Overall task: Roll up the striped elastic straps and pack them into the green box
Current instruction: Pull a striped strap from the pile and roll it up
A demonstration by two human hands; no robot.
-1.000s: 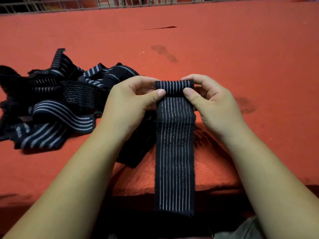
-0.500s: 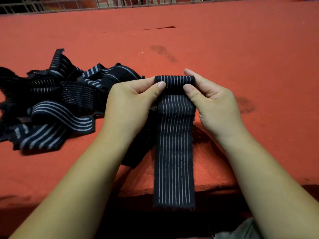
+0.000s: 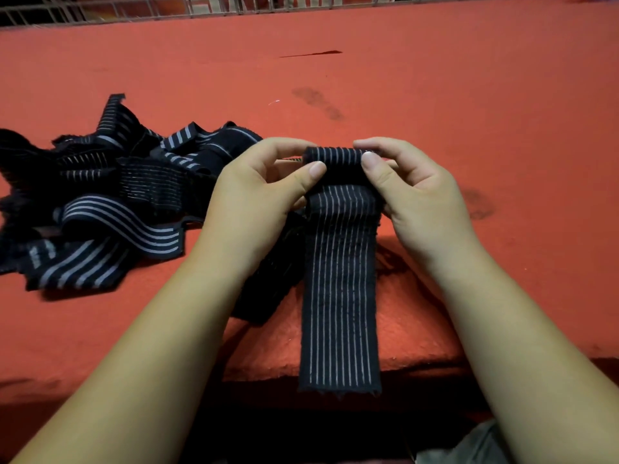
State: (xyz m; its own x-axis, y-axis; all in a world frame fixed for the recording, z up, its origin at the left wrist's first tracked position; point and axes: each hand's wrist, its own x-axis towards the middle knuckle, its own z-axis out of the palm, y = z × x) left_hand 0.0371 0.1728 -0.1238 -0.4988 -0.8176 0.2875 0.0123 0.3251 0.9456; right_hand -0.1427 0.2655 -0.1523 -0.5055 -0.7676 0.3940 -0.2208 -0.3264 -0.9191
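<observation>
Black striped strap (image 3: 340,279), probably stretchy, rolls tightest if left hand (image 3: 258,202) and right hand (image 3: 415,199), pinching the roll (image 3: 335,159), keep its edges square toward the table's (image 3: 469,95) near edge.

Red table (image 3: 469,95), strap pile (image 3: 100,202) left

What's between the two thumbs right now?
In the head view, the rolled end of the strap spans the gap between the left hand and right hand; both pinch it above the red cloth.
</observation>
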